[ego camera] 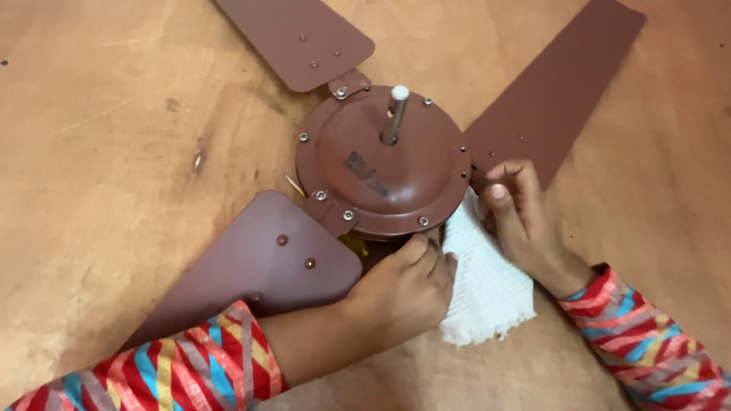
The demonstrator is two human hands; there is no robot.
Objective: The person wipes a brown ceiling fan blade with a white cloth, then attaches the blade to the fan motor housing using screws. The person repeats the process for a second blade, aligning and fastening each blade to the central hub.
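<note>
White cloth lies under the brown fan motor; left hand fingers grip the cloth, right hand fingers pinch its edge.

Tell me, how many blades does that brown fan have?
3: one blade at upper left, one at upper right, one at lower left by the left hand. None seems hidden.

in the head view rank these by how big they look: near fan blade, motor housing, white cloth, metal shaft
1. near fan blade
2. motor housing
3. white cloth, partly hidden by both hands, so perhaps larger than it looks
4. metal shaft
</note>
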